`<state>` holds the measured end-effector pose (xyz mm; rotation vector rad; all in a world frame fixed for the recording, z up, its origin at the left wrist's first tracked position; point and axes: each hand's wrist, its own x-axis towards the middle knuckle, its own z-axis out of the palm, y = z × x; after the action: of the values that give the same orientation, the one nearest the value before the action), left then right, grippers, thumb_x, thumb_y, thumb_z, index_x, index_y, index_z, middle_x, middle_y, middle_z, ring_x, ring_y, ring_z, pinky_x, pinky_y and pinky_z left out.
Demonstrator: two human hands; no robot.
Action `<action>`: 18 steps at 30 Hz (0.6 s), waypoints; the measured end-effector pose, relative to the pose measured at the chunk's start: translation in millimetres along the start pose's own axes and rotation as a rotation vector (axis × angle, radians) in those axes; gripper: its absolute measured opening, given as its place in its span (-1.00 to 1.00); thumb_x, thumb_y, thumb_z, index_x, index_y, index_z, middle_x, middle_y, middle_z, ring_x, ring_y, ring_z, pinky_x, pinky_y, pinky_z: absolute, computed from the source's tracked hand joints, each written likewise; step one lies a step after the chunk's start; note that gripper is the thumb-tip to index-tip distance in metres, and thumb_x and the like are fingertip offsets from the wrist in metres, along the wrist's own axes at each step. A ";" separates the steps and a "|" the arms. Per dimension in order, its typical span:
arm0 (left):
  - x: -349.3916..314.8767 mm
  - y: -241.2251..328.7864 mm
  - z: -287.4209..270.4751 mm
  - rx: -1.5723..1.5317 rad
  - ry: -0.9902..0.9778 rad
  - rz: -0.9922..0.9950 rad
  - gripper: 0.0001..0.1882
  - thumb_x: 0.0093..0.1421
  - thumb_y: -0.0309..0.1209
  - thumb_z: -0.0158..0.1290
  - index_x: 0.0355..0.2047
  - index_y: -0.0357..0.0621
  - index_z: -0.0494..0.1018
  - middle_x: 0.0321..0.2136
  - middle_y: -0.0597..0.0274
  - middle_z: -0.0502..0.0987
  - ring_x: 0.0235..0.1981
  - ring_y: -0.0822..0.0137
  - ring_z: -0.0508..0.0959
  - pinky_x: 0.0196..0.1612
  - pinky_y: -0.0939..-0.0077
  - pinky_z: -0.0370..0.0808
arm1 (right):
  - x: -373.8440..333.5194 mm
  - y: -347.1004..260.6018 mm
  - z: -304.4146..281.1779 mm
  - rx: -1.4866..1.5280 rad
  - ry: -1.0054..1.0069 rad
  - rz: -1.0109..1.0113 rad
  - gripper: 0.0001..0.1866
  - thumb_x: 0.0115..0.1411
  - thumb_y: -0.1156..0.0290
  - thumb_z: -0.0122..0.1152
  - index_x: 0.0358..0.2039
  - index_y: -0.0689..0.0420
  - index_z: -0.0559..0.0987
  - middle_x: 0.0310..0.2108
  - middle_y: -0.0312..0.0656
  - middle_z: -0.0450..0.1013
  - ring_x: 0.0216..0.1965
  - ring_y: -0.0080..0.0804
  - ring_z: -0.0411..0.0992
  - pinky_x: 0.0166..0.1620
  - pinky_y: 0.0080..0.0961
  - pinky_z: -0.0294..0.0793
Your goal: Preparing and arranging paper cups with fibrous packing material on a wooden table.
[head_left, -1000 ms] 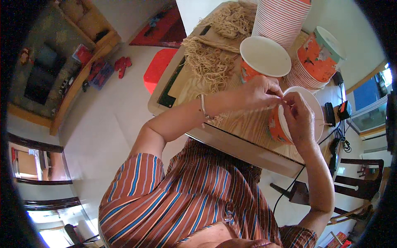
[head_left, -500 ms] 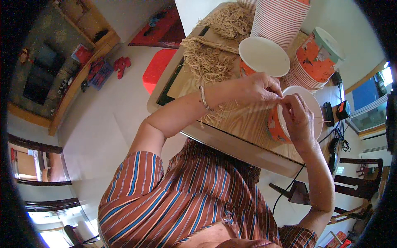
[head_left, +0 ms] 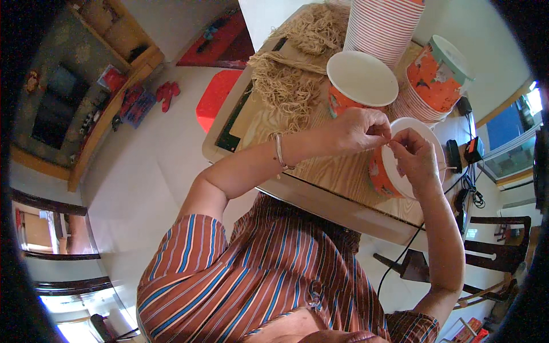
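Note:
My left hand [head_left: 357,130] and my right hand [head_left: 416,159] meet fingertip to fingertip over the near side of an orange-and-white paper bucket [head_left: 383,176]. Both are closed in a pinch; whatever lies between the fingertips is too small to make out. The bucket stands on the table with its mouth up, its near rim partly behind my right hand. A short pale stub sticks out at its right side. Just beyond my left hand stands another such bucket [head_left: 361,79], its white inside showing. Left of it lies a tangled heap of tan twine [head_left: 289,91].
Behind the buckets rises a tall stack of paper buckets [head_left: 380,31], with a shorter orange stack [head_left: 432,80] to its right. More twine [head_left: 317,28] lies at the back. Black adapters and cables [head_left: 472,151] sit along the table's right edge. A red stool [head_left: 216,98] stands at left.
My left hand has come slightly lower, and my right fingers have shifted while staying pinched. Loose twine strands that showed beside my left wrist are mostly out of sight.

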<state>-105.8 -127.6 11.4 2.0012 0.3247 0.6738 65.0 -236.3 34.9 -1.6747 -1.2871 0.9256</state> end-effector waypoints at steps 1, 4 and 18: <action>0.6 -1.3 0.4 0.049 0.002 0.039 -0.81 0.10 -0.44 0.12 -0.30 -0.29 0.52 -0.35 0.07 0.56 -0.31 0.28 0.57 -0.22 0.42 0.49 | -1.1 -2.5 -0.3 -0.001 0.003 0.000 -0.91 0.17 0.44 0.17 -0.41 0.19 0.52 -0.58 -0.31 0.42 -0.69 -0.68 0.27 -0.68 -0.64 0.24; 0.4 1.6 0.4 0.117 0.013 0.090 -0.82 0.07 -0.46 0.12 -0.32 -0.30 0.51 -0.38 0.06 0.55 -0.33 0.26 0.57 -0.23 0.41 0.49 | -4.2 -10.2 -1.4 0.099 -0.027 0.067 -0.89 0.18 0.43 0.17 -0.41 0.20 0.52 -0.60 -0.33 0.39 -0.71 -0.67 0.26 -0.69 -0.64 0.23; -1.0 -2.2 -4.4 -0.303 -0.131 -0.172 -0.85 0.15 -0.42 0.11 -0.32 -0.24 0.54 -0.45 0.36 0.54 -0.43 0.57 0.47 -0.35 0.61 0.44 | 4.7 5.3 -2.6 0.104 -0.086 -0.102 -0.87 0.21 0.43 0.12 -0.35 0.24 0.51 -0.54 -0.28 0.41 -0.57 -0.56 0.37 -0.47 -0.63 0.41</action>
<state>-109.1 -123.9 10.9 1.6972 0.2933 0.4517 70.3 -233.0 30.8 -1.4894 -1.3450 0.9948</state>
